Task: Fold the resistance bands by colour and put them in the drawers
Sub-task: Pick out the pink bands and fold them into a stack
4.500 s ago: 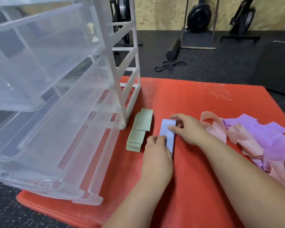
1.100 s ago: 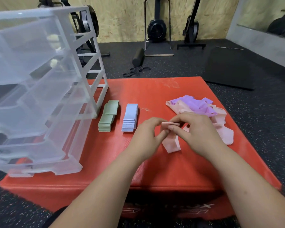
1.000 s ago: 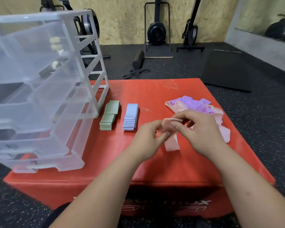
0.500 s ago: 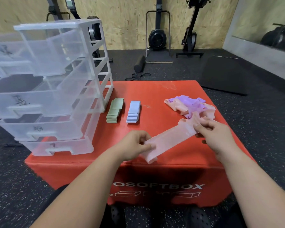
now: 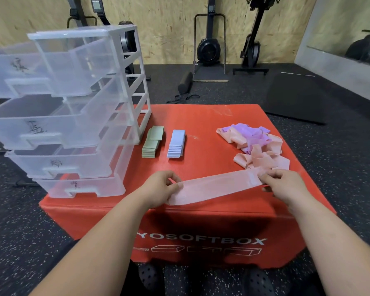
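Pink resistance band [image 5: 214, 189] is held stretched flat just above the near edge of the red soft box [image 5: 201, 116]; long axis runs left-right along that edge, right end a bit farther back on the box than the left; left hand [image 5: 158, 189] grips the left end, thumb and fingers curled round it; right hand [image 5: 284, 184] pinches the right end between thumb and fingertips; band spans straight between the two hands, so neither is nearer, each owns one end.

My read: first fold is next, one end carried along that axis to meet the other; the slight skew could give a crooked fold unless the ends are squared.

Loose heap of pink and purple bands [image 5: 254, 144] on the box's right half, just behind the right hand; folded blue stack [image 5: 176, 144] and folded green stack [image 5: 152, 144] side by side left of box centre, not touching; clear plastic drawer unit [image 5: 73, 116] on the box's left side, drawers pulled forward, no bands visible inside; looks like nothing is stowed yet, with pink and purple left to fold.
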`<action>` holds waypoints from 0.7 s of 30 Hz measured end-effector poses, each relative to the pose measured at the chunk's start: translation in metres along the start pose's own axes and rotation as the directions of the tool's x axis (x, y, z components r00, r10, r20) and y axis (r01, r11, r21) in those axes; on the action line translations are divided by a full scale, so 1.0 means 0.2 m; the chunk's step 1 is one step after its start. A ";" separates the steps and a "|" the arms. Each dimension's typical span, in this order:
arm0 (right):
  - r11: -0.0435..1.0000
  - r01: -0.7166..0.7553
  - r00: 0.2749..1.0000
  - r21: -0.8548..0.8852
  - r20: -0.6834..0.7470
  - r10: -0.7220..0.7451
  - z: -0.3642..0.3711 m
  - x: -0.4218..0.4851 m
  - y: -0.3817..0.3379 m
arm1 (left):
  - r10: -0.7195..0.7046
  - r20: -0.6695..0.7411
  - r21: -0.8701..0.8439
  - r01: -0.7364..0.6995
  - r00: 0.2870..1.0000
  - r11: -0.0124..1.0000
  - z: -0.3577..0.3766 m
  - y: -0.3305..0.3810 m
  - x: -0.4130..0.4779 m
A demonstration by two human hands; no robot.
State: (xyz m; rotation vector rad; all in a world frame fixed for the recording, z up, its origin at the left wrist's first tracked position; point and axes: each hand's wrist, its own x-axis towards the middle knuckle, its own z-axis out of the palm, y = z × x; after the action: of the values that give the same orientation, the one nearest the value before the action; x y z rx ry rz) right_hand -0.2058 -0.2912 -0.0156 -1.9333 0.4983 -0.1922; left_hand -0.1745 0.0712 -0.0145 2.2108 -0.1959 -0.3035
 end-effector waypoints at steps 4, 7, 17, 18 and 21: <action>0.992 0.006 0.999 -0.130 0.041 -0.001 0.01 0.01 0.03 | -0.078 -0.081 -0.125 0.068 0.994 0.990 0.03 -0.01 0.03; 0.959 -0.007 0.997 -0.284 0.076 0.030 0.00 0.05 0.08 | -0.141 -0.015 -0.268 0.132 0.990 0.954 0.04 -0.03 0.06; 0.829 0.050 0.987 -0.558 0.156 0.046 -0.03 0.17 0.11 | -0.014 -0.193 0.174 0.048 0.981 0.984 0.05 -0.06 0.15; 0.824 0.053 0.988 -0.564 0.149 0.039 -0.04 0.18 0.11 | 0.001 -0.233 0.183 0.043 0.973 0.982 0.05 -0.06 0.16; 0.799 0.057 0.988 -0.599 0.146 0.039 -0.06 0.21 0.10 | 0.017 -0.257 0.228 0.044 0.966 0.973 0.06 -0.07 0.18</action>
State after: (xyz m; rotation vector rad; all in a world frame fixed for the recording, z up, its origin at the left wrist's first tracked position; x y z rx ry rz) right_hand -0.1779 -0.3252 -0.0340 -2.5539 0.4833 0.1328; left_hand -0.1422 0.0621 -0.0374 2.4580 -0.0760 0.0042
